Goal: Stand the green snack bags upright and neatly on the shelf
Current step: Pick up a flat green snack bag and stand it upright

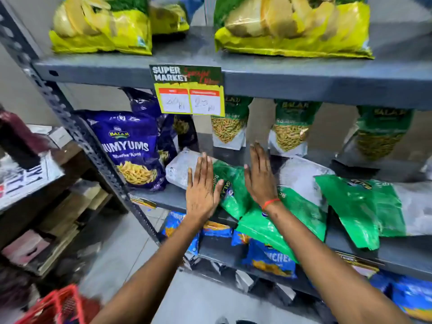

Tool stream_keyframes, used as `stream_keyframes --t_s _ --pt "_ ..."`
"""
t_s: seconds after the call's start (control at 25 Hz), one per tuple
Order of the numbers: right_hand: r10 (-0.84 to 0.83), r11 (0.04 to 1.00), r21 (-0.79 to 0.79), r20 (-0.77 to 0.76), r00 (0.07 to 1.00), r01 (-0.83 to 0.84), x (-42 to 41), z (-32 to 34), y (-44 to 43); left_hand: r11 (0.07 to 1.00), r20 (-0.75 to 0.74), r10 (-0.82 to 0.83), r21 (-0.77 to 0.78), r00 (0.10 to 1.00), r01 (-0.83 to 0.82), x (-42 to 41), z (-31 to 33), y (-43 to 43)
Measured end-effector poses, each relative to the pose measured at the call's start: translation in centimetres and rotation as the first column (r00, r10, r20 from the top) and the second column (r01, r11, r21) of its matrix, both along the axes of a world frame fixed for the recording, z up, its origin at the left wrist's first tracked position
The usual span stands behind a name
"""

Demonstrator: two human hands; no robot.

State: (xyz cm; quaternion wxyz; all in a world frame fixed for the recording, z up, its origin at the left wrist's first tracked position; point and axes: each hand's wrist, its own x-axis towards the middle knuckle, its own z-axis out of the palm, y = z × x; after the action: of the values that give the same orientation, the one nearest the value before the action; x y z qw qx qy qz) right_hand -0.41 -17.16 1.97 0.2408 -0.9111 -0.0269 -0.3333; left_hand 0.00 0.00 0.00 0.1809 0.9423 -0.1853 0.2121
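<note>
Several green snack bags lie flat on the grey middle shelf [163,198]. One lying bag [230,185] sits between my hands, its silver end toward the back. A second [301,213] lies under my right wrist and hangs over the shelf's front edge. A third [360,206] lies further right. Three green bags stand upright at the back: one [230,123], one [292,127] and one [381,134]. My left hand [202,188] is flat with fingers straight, against the left side of the lying bag. My right hand [260,175] is flat too, on its right side.
Purple snack bags [133,148] stand at the left of the same shelf. A price tag [189,90] hangs from the shelf above, which carries yellow chip bags [294,26]. Blue bags [271,258] fill the lower shelf. A red basket [58,307] is on the floor at the left.
</note>
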Motion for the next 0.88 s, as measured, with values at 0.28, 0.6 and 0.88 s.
stream_keyframes --t_s 0.28,0.6,0.88 --pt "-0.052 0.997 -0.08 -0.611 0.79 0.004 4.1 -3.1 -0.7 0.96 -0.123 -0.229 0.134 0.966 0.245 1.2 -3.3 4.6" --pt "0.122 0.968 0.236 -0.731 0.672 0.081 6.5 2.6 -2.4 0.981 0.008 -0.195 -0.009 0.981 0.195 1.8 -2.6 5.5" --pt "0.527 0.503 0.842 -0.478 0.703 0.195 4.7 10.4 -3.4 0.702 -0.137 0.134 -0.686 0.982 -0.191 1.7 2.3 3.7"
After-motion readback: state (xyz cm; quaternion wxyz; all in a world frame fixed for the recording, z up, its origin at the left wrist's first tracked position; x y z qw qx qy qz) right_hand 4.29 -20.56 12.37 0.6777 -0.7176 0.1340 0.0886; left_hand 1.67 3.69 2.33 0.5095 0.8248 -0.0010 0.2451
